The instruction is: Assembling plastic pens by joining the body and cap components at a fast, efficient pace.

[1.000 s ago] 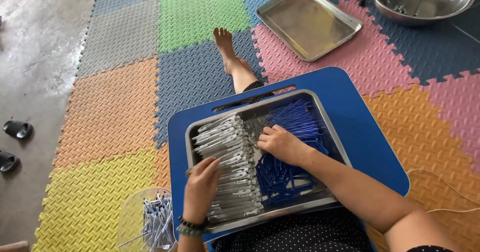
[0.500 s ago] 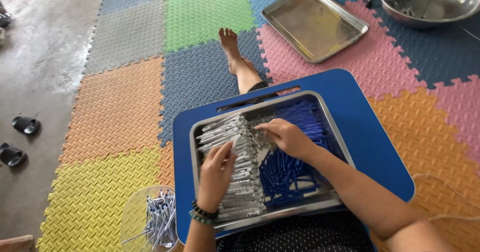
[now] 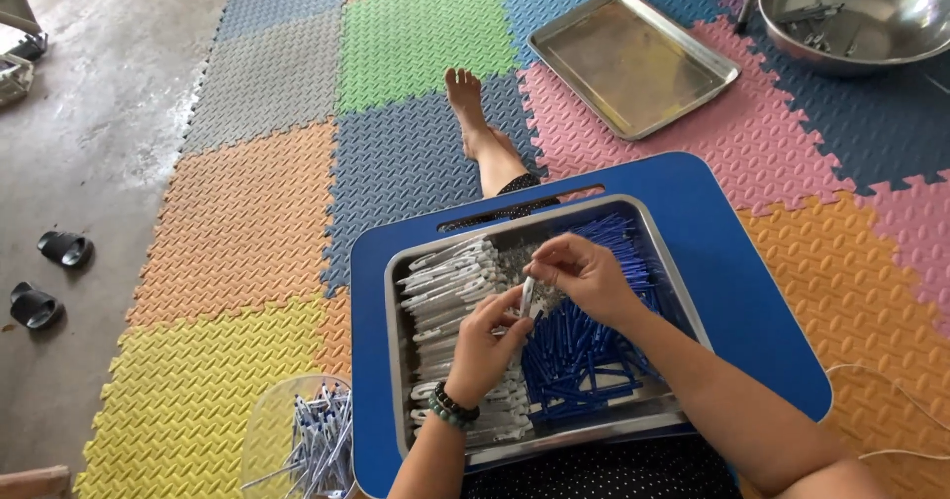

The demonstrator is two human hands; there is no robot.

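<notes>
Over tray (image 3: 665,422) centre | we are pinching one white pen part (image 3: 527,296) with left hand (image 3: 482,346) and right hand (image 3: 584,276) | keeping it straight, grips gentle.

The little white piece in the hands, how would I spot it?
Find the blue lap tray, then the metal tray on it. Above its middle, both hands pinch one small white piece, the only one lifted off the piles.

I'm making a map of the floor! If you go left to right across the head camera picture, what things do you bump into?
Black sandals → clear tub of pens → white pen parts → blue pen parts → big metal bowl.
</notes>
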